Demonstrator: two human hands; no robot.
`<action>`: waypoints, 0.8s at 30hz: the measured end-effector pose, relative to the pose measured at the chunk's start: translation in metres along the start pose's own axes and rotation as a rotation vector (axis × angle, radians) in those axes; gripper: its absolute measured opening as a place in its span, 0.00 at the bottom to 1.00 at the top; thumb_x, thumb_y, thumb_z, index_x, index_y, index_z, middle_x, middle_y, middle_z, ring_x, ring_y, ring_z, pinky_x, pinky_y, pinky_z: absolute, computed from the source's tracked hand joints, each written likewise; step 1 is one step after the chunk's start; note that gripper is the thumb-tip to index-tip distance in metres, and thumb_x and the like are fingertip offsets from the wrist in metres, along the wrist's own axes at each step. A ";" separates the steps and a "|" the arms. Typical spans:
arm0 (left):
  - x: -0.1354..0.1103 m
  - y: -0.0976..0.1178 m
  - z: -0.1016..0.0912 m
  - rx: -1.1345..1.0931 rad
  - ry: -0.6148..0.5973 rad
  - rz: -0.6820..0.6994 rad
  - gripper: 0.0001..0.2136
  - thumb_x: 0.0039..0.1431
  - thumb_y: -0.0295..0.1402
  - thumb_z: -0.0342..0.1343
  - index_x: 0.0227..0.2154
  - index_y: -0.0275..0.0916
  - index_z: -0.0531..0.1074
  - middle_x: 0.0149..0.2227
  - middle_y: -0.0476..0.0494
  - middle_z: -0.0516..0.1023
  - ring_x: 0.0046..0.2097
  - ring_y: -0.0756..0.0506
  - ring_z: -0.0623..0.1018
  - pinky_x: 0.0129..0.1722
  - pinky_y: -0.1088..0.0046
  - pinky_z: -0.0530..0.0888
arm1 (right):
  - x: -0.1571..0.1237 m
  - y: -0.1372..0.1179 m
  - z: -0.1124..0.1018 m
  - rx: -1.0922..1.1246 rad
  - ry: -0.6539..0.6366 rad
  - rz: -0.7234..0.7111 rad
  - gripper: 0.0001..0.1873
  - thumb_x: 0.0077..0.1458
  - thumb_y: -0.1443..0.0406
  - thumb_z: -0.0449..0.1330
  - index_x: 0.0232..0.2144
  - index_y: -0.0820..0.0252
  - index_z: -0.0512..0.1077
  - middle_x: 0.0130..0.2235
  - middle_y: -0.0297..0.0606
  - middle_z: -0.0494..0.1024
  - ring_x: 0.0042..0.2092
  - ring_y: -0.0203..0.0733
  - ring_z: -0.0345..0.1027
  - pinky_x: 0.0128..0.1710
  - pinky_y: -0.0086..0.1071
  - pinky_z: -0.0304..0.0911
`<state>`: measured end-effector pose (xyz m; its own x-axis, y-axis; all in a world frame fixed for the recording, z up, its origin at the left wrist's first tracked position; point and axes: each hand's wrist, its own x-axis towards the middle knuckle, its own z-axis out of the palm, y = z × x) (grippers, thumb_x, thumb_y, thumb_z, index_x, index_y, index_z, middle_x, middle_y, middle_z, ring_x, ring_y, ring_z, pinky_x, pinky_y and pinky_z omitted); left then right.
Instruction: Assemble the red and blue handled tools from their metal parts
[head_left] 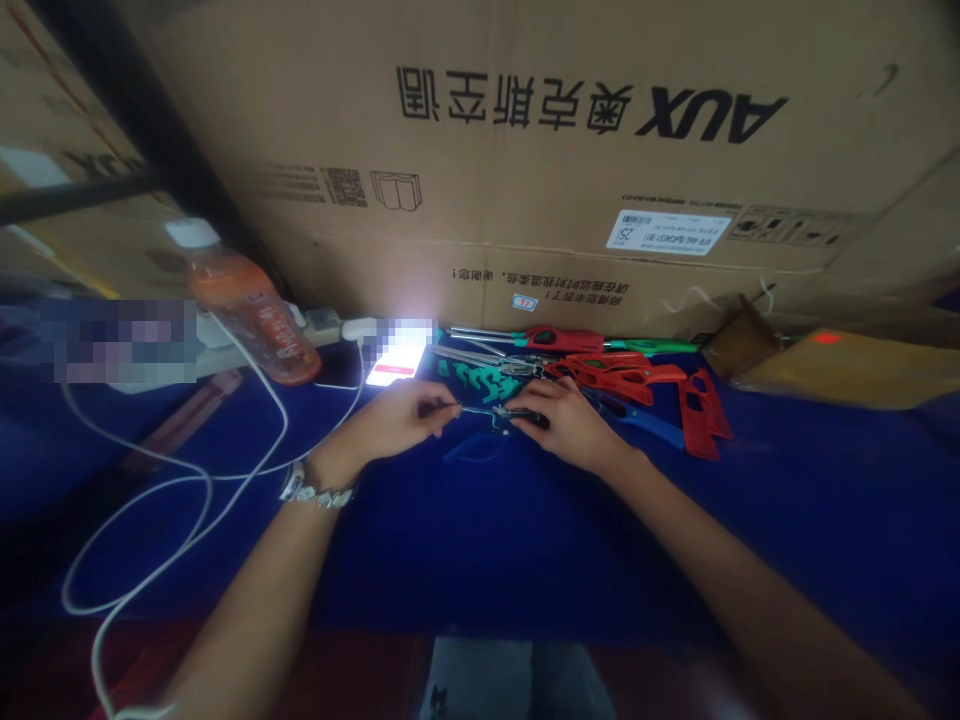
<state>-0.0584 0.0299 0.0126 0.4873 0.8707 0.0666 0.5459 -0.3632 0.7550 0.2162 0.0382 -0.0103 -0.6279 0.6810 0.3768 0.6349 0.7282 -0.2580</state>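
My left hand point(397, 418) pinches one end of a thin metal rod point(474, 408) over the blue cloth point(525, 520). My right hand point(564, 420) is closed around a small dark part point(525, 415) at the rod's other end. A blue plastic shell point(472, 448) lies on the cloth just below the two hands. Right behind them lie several red, green and blue long-nosed lighter parts point(600, 370), some with metal tubes. A metal watch point(315, 490) is on my left wrist.
A large cardboard box point(525, 150) stands as a wall behind the cloth. An orange drink bottle point(251, 315) leans at the left. A lit phone point(394, 362) lies by a power strip point(322, 322), with white cable point(172, 500) looping across the left. Another box point(847, 365) sits at the right.
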 end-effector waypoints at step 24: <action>0.001 0.008 0.010 0.365 0.041 -0.050 0.13 0.55 0.36 0.60 0.43 0.43 0.78 0.23 0.53 0.71 0.23 0.50 0.69 0.23 0.75 0.60 | 0.002 -0.013 0.003 0.088 0.024 0.051 0.04 0.59 0.68 0.63 0.38 0.58 0.77 0.36 0.37 0.77 0.38 0.41 0.72 0.42 0.36 0.65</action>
<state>-0.0468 0.0251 0.0125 0.4300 0.9003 0.0672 0.7790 -0.4077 0.4764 0.2049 0.0303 -0.0090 -0.5840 0.7164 0.3817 0.6236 0.6970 -0.3540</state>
